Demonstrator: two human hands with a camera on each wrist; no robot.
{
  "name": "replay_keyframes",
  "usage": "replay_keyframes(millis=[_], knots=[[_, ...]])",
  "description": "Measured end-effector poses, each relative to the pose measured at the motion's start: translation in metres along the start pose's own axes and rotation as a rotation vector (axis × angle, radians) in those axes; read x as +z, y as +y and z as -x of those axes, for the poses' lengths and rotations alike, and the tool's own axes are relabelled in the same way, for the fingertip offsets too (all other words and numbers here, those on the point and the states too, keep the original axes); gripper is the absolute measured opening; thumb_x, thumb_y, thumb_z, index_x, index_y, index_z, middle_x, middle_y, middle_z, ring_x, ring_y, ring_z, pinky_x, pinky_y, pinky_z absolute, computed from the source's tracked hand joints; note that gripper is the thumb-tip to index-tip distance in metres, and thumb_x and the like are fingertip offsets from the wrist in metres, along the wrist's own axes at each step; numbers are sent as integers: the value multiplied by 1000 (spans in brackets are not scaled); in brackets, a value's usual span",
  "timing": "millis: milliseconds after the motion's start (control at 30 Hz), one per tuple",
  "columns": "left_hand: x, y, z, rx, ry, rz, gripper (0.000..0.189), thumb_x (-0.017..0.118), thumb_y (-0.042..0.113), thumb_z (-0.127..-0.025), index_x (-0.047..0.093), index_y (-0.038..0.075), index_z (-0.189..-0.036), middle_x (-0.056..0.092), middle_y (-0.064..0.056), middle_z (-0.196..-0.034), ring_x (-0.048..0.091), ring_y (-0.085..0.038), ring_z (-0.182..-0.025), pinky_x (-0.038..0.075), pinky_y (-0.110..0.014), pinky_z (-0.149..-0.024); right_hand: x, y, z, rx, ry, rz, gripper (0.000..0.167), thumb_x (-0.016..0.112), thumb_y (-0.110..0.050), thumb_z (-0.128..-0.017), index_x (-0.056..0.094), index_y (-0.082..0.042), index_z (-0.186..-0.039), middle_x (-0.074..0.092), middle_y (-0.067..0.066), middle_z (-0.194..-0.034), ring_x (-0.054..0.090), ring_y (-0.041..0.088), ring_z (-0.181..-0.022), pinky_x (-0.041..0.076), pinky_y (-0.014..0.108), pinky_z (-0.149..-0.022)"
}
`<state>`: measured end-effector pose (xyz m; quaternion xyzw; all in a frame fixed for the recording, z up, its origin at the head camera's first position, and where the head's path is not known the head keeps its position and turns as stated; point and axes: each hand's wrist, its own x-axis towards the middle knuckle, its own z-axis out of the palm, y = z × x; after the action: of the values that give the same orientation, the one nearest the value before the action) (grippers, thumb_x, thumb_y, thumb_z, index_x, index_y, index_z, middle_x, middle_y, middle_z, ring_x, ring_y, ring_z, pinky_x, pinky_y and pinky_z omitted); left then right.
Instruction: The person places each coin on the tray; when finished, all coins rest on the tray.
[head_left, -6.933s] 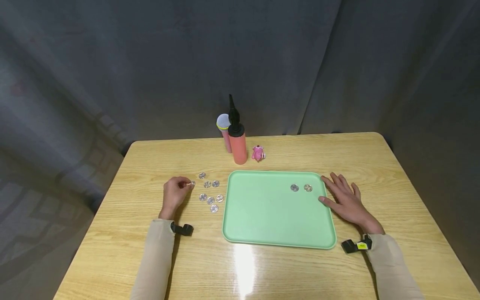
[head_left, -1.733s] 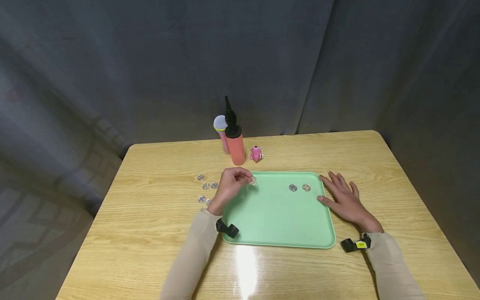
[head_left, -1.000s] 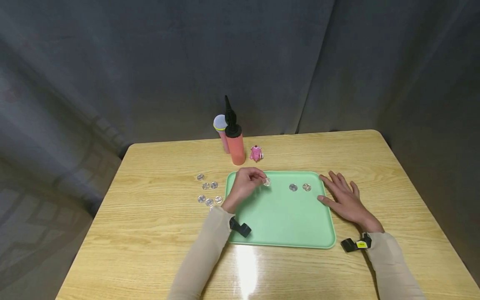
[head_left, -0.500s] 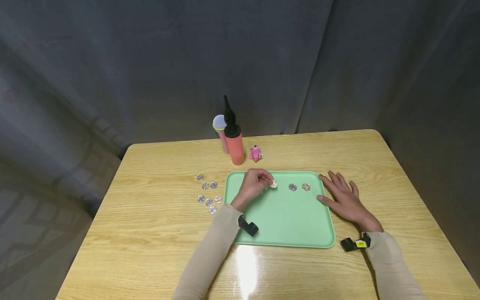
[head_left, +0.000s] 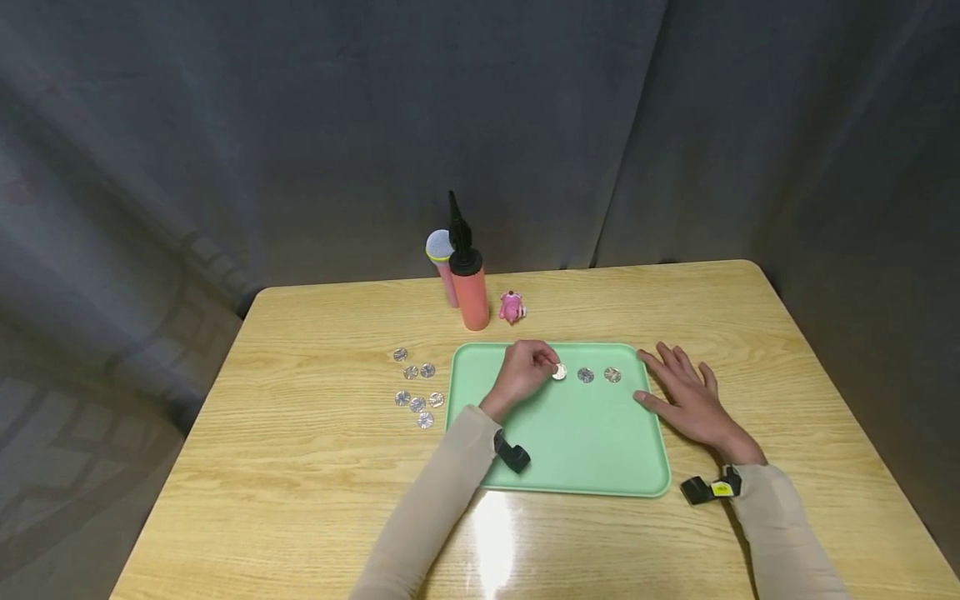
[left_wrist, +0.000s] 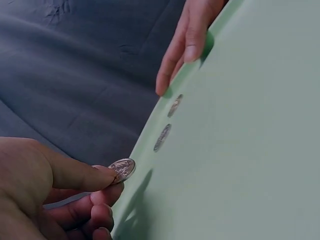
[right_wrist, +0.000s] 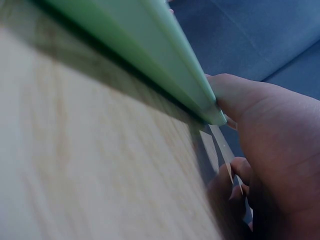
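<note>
My left hand [head_left: 528, 372] pinches a silver coin [head_left: 558, 372] between thumb and forefinger, low over the far part of the green tray [head_left: 570, 450]. In the left wrist view the same coin [left_wrist: 123, 170] sits at my fingertips above the tray [left_wrist: 240, 150]. Two coins [head_left: 586, 376] [head_left: 612, 375] lie on the tray just right of it. My right hand [head_left: 686, 398] lies flat on the table, fingers straight, thumb against the tray's right rim [right_wrist: 165, 55]. Several more coins [head_left: 417, 387] lie on the table left of the tray.
A salmon hand pump [head_left: 471, 283] with a black nozzle, a pink toy microphone [head_left: 444, 265] and a small pink figure [head_left: 512, 307] stand behind the tray. Dark curtain surrounds the wooden table [head_left: 315, 500].
My left hand has carried a coin from the pile at the left rightward over the tray, close to the two lying coins. The right hand has stayed put.
</note>
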<state>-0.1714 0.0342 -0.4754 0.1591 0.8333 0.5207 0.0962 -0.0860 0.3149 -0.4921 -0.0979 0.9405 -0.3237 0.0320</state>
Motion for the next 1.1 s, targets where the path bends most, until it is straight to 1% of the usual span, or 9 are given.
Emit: replay_keyframes(millis=[133,333,433,567,667,867,967,1100], knots=[[4,0,-1,17,4,-48,16,61,-12,-84,74,-3,-87,74,-18,-84,50,-3,-62,41,-12,-57,1,0,0,-2,3,-1,71,58,-36,-99,26,-13,-159,10,31,-165,0,50,-154,-6,74,-111],[10,-2,-1,73,31,-185,16,64,-8,-86,77,0,-88,77,-13,-84,52,-4,-65,41,-13,-60,1,1,1,1,6,-6,71,59,-36,-99,26,-14,-159,10,30,-165,0,50,-154,-6,74,-112],[11,-3,0,104,43,-237,14,65,-5,-86,77,3,-88,77,-10,-83,53,-4,-65,41,-14,-61,1,2,1,-9,13,-12,71,59,-35,-99,27,-14,-159,11,31,-165,0,51,-154,-7,74,-111],[12,-3,1,130,45,-283,7,73,2,-86,77,4,-90,76,-8,-82,53,-5,-66,42,-16,-63,1,3,0,-18,16,-14,72,60,-34,-99,27,-13,-159,11,31,-164,0,51,-153,-7,75,-111],[12,-3,2,124,35,-319,7,76,7,-85,78,7,-92,75,-6,-82,55,-5,-69,42,-17,-65,1,3,1,-14,14,-13,72,59,-35,-99,27,-13,-159,11,31,-165,-1,51,-154,-8,75,-111],[13,0,4,97,-4,-411,11,77,15,-86,79,12,-96,73,-1,-87,58,-7,-77,42,-17,-70,1,3,0,-11,8,-13,72,59,-36,-99,26,-13,-159,10,31,-165,-1,51,-153,-8,75,-111],[12,1,5,93,-23,-433,12,77,17,-87,80,12,-97,73,-2,-88,59,-9,-80,42,-19,-71,1,2,-1,-12,8,-11,72,59,-35,-99,26,-13,-159,11,31,-164,-1,51,-153,-8,75,-111],[12,1,5,91,-30,-452,12,76,19,-88,80,12,-97,71,-2,-87,58,-9,-79,41,-18,-69,1,1,-1,-10,7,-11,72,59,-35,-99,26,-13,-159,11,31,-164,-1,51,-153,-7,75,-111]])
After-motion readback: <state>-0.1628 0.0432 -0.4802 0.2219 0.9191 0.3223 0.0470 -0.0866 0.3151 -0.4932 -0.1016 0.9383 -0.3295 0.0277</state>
